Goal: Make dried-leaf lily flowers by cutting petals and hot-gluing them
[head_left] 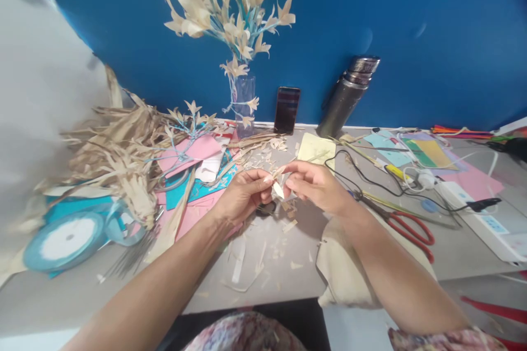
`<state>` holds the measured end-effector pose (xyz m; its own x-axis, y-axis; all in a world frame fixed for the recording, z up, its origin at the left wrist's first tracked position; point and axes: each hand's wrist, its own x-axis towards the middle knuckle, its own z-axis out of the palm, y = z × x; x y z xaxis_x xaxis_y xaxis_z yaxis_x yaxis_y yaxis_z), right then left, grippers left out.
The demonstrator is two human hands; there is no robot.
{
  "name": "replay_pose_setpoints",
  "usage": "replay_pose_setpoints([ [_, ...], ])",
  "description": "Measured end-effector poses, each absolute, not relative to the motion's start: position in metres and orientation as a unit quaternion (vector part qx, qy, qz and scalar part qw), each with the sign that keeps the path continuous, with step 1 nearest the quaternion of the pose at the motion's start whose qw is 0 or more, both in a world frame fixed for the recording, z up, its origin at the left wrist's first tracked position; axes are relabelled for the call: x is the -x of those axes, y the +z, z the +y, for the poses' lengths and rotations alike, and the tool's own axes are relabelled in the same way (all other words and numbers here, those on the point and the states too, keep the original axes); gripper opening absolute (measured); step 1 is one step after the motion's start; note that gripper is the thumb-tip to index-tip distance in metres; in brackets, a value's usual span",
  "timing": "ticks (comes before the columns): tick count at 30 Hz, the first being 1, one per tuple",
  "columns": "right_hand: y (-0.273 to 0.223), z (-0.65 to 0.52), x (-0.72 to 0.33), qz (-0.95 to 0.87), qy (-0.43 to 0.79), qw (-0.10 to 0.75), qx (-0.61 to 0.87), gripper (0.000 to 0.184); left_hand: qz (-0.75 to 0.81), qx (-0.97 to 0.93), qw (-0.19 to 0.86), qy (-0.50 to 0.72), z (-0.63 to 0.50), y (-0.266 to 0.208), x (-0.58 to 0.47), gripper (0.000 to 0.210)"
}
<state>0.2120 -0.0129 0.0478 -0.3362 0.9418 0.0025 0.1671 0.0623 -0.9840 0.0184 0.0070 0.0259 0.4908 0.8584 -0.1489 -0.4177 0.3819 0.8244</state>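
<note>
Between my two hands, over the middle of the table, is a small pale piece of corn husk [279,190], shaped like a petal. My left hand [247,191] pinches its base between thumb and fingertips. From the other side my right hand [315,185] is closed on it too, with the fingertips close to those of the left. Finer details of the piece are too small to make out. Husk scraps [290,225] lie on the table beneath, and a small dark round object [265,209] is partly hidden below my left hand.
Dried husks [119,148] and a blue ribbon roll [63,238] lie at left. Behind stand a vase of husk flowers [246,104], a phone [287,109] and a leaning flask [343,101]. Red-handled scissors [411,227], cables and a power strip [473,219] are at right.
</note>
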Motion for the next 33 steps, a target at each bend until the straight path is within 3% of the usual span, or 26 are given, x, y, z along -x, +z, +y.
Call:
replay_pose_setpoints([
  [6,0.046,-0.012,-0.211,-0.635,0.539,0.343,0.436,0.034,0.293,-0.369,0.749,0.465,0.010,0.022,-0.018,0.025],
  [17,0.051,-0.015,-0.204,-0.638,0.496,0.333,0.486,0.014,0.293,-0.352,0.739,0.495,0.011,0.021,-0.017,0.024],
  [23,0.047,-0.014,-0.204,-0.619,0.493,0.373,0.484,0.026,0.317,-0.396,0.709,0.489,0.010,0.017,-0.017,0.023],
  [33,0.042,-0.008,-0.209,-0.564,0.482,0.447,0.500,0.024,0.257,-0.356,0.760,0.479,0.008,0.016,-0.016,0.021],
])
